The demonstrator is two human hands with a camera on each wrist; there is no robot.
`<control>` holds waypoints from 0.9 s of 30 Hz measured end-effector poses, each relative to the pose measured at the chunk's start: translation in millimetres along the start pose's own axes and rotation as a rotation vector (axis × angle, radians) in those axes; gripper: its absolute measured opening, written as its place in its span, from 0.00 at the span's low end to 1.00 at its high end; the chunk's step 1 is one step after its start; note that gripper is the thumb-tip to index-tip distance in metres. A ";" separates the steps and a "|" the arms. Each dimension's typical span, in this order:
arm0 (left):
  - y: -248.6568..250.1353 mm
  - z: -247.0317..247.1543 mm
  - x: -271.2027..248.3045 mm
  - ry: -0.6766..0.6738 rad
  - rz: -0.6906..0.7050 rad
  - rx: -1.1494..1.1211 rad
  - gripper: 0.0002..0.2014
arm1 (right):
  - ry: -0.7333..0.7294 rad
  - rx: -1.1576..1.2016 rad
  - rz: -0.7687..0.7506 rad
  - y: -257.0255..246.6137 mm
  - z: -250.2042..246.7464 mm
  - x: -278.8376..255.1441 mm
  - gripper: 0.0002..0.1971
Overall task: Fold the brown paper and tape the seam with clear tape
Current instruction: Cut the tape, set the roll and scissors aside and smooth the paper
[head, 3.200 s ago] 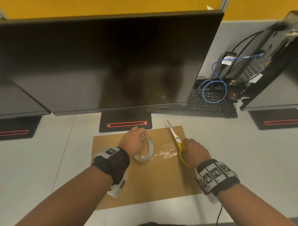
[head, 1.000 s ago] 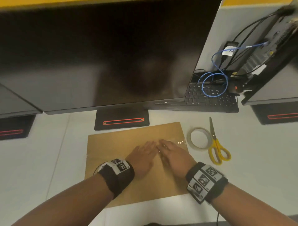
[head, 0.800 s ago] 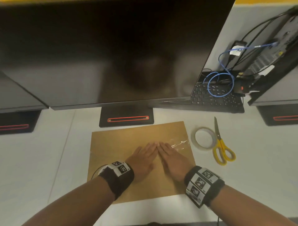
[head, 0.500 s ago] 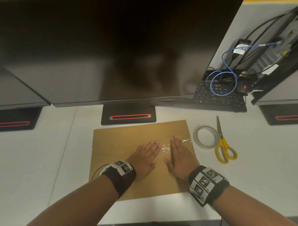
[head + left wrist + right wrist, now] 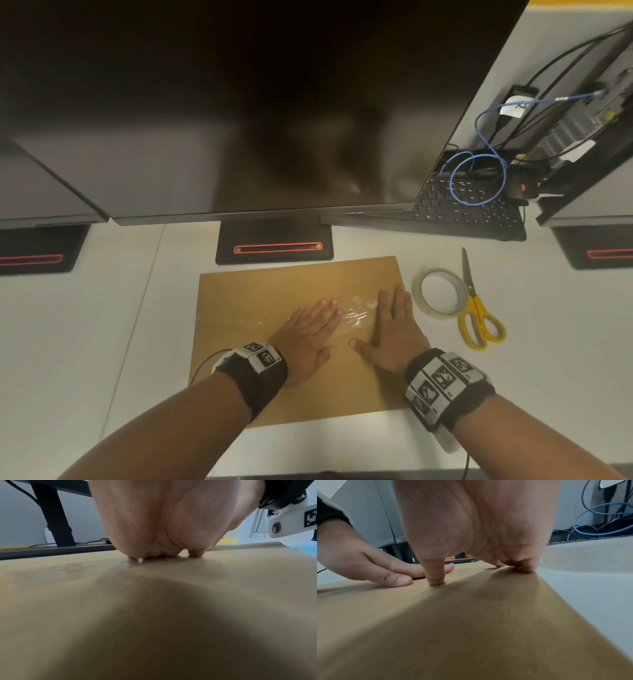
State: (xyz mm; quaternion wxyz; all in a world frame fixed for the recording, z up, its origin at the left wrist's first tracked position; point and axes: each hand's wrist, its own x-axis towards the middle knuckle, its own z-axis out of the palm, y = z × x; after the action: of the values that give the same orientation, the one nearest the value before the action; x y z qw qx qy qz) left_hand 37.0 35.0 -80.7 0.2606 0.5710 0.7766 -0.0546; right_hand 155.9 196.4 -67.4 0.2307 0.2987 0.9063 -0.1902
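Note:
The folded brown paper [image 5: 260, 301] lies flat on the white desk in front of the monitor stand. A wrinkled strip of clear tape [image 5: 356, 313] runs across its seam. My left hand [image 5: 310, 334] lies flat on the paper left of the shiny patch, fingers straight. My right hand [image 5: 392, 323] presses flat near the paper's right edge, fingers straight over the tape. In the right wrist view the right hand [image 5: 471, 534] bears down on the paper [image 5: 471, 628] with the left hand [image 5: 368, 563] beside it. In the left wrist view the left hand [image 5: 163, 520] rests on the paper [image 5: 154, 615].
A roll of clear tape [image 5: 439, 291] and yellow-handled scissors [image 5: 478, 311] lie on the desk just right of the paper. A large dark monitor [image 5: 239, 102] on a black stand [image 5: 274, 245] stands behind. A keyboard [image 5: 469, 212] with blue cable [image 5: 479, 178] sits at the back right.
Earlier I held the tape roll and scissors; both now lie to the right. Within the last second my hands, pressed together at mid-seam, have slid apart, the right one to the paper's right edge.

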 end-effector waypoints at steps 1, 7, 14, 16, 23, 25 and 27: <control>0.1 0.1 0.1 -0.005 0.000 0.006 0.33 | -0.006 0.013 0.005 0.5 -0.3 0.6 0.58; -2.8 -4.1 -4.0 -0.048 0.021 0.054 0.35 | -0.011 -0.043 0.015 -0.1 -2.6 2.1 0.58; -16.4 -17.4 -32.4 -0.128 0.008 0.149 0.32 | -0.025 -0.161 0.052 -3.2 -7.9 2.9 0.57; -21.8 -17.9 -41.5 -0.139 0.003 0.143 0.31 | -0.025 -0.223 0.070 -9.1 -11.5 1.6 0.55; -21.5 -15.5 -50.9 -0.171 0.017 0.022 0.31 | -0.153 -0.165 -0.513 -58.4 -1.2 -7.2 0.34; -23.8 -14.7 -53.4 -0.193 0.013 0.004 0.31 | -0.240 -0.193 -0.533 -66.2 7.9 -5.1 0.36; -27.4 -13.6 -55.3 -0.185 0.015 0.008 0.31 | -0.251 -0.222 -0.518 -68.8 13.3 -3.1 0.38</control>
State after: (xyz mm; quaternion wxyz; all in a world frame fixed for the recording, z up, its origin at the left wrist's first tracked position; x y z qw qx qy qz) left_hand 19.1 -16.7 -49.0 0.3293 0.5704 0.7447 -0.1080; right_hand 118.9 137.1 -62.5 0.3158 0.0050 0.9320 -0.1777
